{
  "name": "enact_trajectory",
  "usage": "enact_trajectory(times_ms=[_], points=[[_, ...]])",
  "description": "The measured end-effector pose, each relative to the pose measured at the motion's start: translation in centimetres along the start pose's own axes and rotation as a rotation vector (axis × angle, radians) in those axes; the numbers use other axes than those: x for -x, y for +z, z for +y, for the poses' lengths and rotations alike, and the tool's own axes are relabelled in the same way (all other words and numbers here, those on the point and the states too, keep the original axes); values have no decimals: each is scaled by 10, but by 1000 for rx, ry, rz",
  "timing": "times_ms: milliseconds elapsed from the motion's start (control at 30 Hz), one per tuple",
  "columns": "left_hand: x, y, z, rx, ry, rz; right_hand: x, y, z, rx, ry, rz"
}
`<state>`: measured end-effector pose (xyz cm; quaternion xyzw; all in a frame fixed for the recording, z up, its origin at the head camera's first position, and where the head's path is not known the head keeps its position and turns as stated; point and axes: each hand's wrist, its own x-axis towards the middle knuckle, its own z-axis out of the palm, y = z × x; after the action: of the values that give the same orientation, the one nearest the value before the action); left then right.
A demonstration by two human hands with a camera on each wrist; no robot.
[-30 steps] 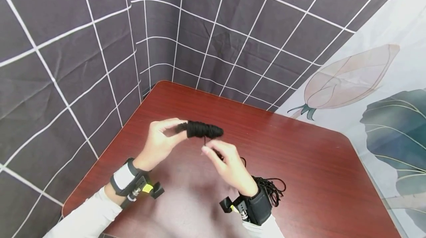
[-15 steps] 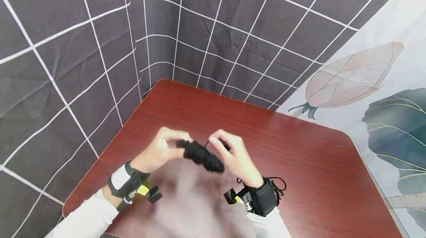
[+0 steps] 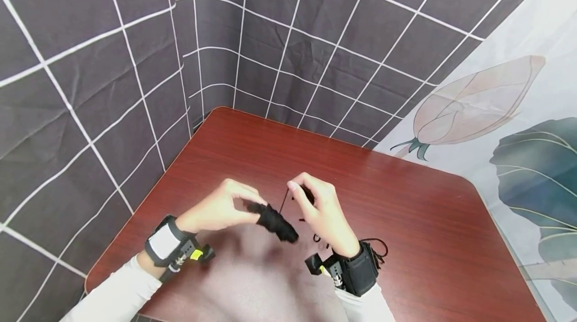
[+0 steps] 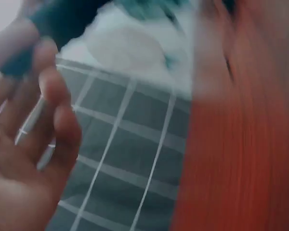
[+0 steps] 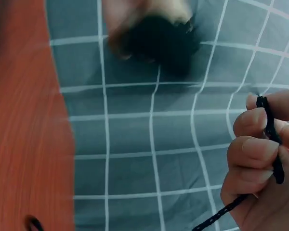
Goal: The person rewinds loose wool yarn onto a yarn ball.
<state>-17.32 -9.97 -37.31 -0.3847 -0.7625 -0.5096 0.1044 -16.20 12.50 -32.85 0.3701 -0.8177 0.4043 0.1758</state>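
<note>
Above the near half of the counter (image 3: 428, 222), toward its left edge, a wound black cord bundle (image 3: 279, 224) was held raised from the surface, tilted with its free end lowered to the right. At its other end it was pinched between thumb and fingers by the left hand (image 3: 223, 206). From the bundle a cord strand (image 3: 284, 201) was stretched straight up to the right hand (image 3: 321, 207), by whose grip it was pinched between thumb and fingertips; in the right wrist view a length of cord (image 5: 272, 139) was seen enclosed by the curled fingers. Beside the right wrist, cord loops (image 3: 376, 258) were spread on the counter, partly hidden by the wrist strap (image 3: 358, 272) and well apart from the right edge. The left edge and much of the rear edge were bordered by a grey gridded cloth (image 3: 270, 11), the right edge by a white printed cloth (image 3: 473, 101)
</note>
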Motion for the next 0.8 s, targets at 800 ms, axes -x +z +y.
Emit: enact_trajectory(times_ms=[800], points=[[-9, -2, 34, 483, 37, 200, 0, 1, 7, -54, -43, 17]])
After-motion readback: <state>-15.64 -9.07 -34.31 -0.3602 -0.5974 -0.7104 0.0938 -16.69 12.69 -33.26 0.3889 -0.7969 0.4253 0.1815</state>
